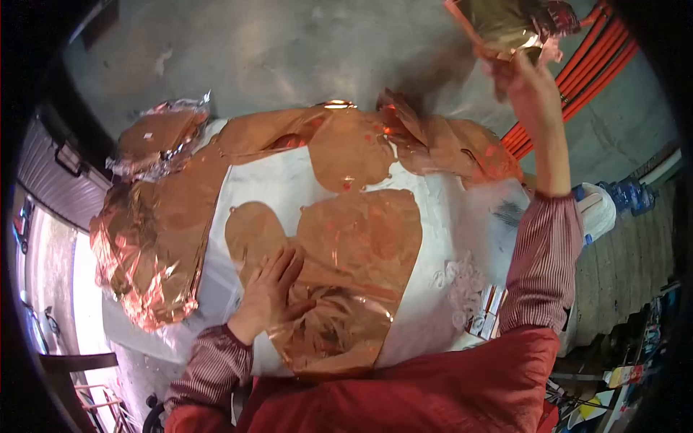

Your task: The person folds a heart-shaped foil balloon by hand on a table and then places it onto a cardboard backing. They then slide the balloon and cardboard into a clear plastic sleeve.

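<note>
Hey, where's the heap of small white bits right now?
In the head view, the heap of small white bits lies right of centre, between the flat copper-coloured foil under your left hand and your striped right sleeve.

foil sheet [361,231] on table [433,231]; foil heap [155,231] left; small pieces [465,289] right; tubes [570,94] behind, right

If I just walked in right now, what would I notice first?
Probably the big, shiny copper-coloured foil shape in the middle, with the left hand resting on it. Next, the right hand at the top right, holding a shiny piece. Bright orange tubes lie beside that hand.
</note>
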`<state>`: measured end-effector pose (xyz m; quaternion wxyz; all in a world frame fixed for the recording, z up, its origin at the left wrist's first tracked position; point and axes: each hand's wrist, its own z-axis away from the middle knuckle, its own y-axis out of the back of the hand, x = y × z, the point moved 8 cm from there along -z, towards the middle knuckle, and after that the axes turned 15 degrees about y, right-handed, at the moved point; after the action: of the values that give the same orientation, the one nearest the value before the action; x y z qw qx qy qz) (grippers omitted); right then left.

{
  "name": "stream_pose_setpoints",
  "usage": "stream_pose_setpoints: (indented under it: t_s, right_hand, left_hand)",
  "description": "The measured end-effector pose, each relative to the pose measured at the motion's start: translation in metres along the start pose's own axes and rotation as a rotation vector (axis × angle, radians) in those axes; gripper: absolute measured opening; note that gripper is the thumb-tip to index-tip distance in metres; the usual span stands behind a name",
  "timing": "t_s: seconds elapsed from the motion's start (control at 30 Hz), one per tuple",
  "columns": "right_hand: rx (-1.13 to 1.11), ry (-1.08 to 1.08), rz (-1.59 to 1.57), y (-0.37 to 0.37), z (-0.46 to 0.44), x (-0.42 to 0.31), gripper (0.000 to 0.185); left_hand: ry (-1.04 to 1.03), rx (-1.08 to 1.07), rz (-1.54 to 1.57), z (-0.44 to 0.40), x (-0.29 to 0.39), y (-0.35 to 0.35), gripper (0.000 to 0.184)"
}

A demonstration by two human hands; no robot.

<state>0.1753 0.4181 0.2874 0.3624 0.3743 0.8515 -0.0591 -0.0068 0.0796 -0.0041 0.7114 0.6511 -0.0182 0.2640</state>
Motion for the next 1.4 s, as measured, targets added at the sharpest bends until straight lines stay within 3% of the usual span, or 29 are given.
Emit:
stream_pose_setpoints:
  t_s: [0.03,0.1,0.13,0.17,0.2,0.27,0.37,0.47,0.77,1.4]
  right_hand:
    - [0.006,0.033,0.049,-0.022,0.017,-0.008,0.038]
    - [-0.188,-0.129,0.407,-0.036,0.082,0.005,0.031]
    - [0.041,-0.227,0.218,-0.061,0.118,0.007,0.025]
    - [-0.155,-0.144,0.359,-0.102,0.149,-0.012,0.017]
    - [-0.232,-0.306,0.342,-0.143,0.171,-0.023,0.015]
    - [-0.329,-0.427,0.363,-0.171,0.248,-0.004,0.016]
    - [-0.489,-0.4,0.399,-0.222,0.295,-0.02,0.019]
    - [-0.4,-0.253,0.342,-0.245,0.318,-0.04,0.022]
    - [-0.377,-0.068,0.847,-0.279,0.346,-0.082,0.026]
    - [-0.296,-0.155,0.59,-0.28,0.365,-0.078,0.019]
  left_hand:
    - [-0.042,0.056,0.005,-0.003,0.003,0.003,0.086]
    - [-0.079,0.118,0.065,0.009,0.007,-0.006,0.084]
    - [-0.104,0.148,0.054,0.007,0.007,-0.004,0.083]
    - [-0.124,0.169,0.034,0.01,0.004,-0.002,0.083]
    - [-0.111,0.161,0.027,0.011,-0.001,-0.002,0.083]
    - [-0.153,0.221,0.031,0.014,0.001,0.002,0.081]
    - [-0.142,0.229,0.064,0.014,0.001,0.003,0.078]
    - [-0.18,0.245,0.038,0.013,-0.002,-0.002,0.074]
    - [-0.158,0.294,0.029,0.011,-0.005,-0.005,0.072]
    - [-0.205,0.298,0.089,0.01,-0.008,-0.008,0.069]
